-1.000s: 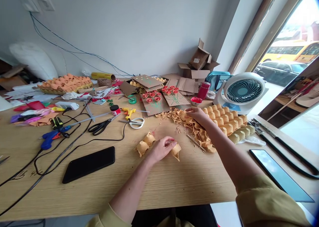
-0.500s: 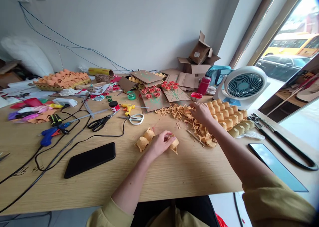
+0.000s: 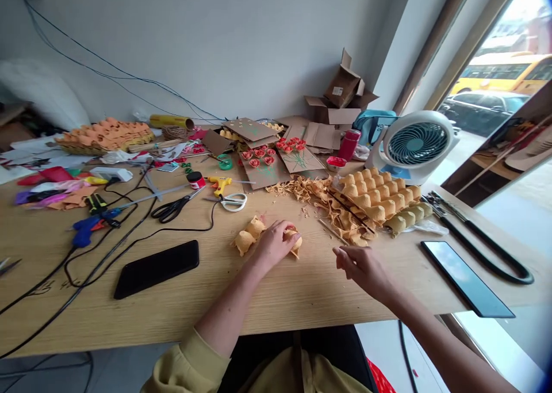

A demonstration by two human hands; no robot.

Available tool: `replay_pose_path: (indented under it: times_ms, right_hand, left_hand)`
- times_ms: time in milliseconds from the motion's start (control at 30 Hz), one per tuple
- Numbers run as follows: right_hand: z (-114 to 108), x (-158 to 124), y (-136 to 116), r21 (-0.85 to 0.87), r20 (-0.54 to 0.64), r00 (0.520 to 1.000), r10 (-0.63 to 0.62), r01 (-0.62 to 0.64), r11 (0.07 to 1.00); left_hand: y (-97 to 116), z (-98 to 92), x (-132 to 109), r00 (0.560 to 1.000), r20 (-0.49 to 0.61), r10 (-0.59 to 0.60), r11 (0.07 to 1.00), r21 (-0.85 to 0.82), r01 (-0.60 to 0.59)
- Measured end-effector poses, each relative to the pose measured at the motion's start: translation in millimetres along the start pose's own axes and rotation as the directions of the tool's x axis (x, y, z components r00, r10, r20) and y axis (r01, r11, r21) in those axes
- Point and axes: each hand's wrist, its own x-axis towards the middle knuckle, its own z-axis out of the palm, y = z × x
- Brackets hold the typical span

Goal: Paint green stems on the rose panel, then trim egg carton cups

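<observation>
Holding carton cup [image 3: 294, 243], handwriting [image 3: 41, 288] blurred

- Olive top [image 3: 263, 376], creased, with a dark strip [image 3: 297, 355] down its front.
- Left sleeve [image 3: 185, 358], also olive, ends near the elbow in a wide band [image 3: 206, 348].
- Black trousers [image 3: 338, 353].

carton cups [image 3: 244, 242] pale orange; egg tray [image 3: 379, 194] same shade; desk [image 3: 284, 306] light tan, wood-grained; flowers [image 3: 268, 160] red; cardboard [image 3: 276, 177] brown, green-streaked; glue guns yellow [image 3: 219, 184] and blue [image 3: 85, 232]; fan [image 3: 415, 144] white, teal centre; sleeve [image 3: 190, 358] olive.
</observation>
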Motion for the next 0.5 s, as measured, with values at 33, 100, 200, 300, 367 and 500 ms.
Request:
replay_pose_path:
  times_ms: [33,100,200,300,367,500]
  right_hand:
    - [0,8,-8,0.004,-0.017,1.000,-0.012,0.012,1.000]
    - [0,34,-25,0.032,-0.074,0.995,-0.073,0.076,0.997]
    - [10,94,-55,-0.020,-0.083,0.973,-0.216,0.215,0.976]
    - [36,163,-89,-0.220,0.113,0.950,-0.290,0.309,0.925]
    - [61,206,-109,-0.252,0.196,0.929,-0.313,0.356,0.900]
    - [112,268,-132,-0.357,0.329,0.896,-0.298,0.410,0.839]
  left_hand:
    - [2,-0.1,-1,1.000,0.000,0.010,1.000,0.014,-0.010]
    - [5,-0.4,-2,1.000,0.006,0.029,0.998,0.059,-0.029]
    - [9,1.5,-4,0.999,0.030,0.032,0.982,0.185,-0.037]
    - [8,7.6,-4,1.000,0.003,0.019,0.967,0.256,-0.020]
    - [5,12.5,-5,0.999,-0.001,0.040,0.955,0.296,-0.038]
    - [-2,21.4,-4,0.999,0.030,0.017,0.948,0.317,-0.026]
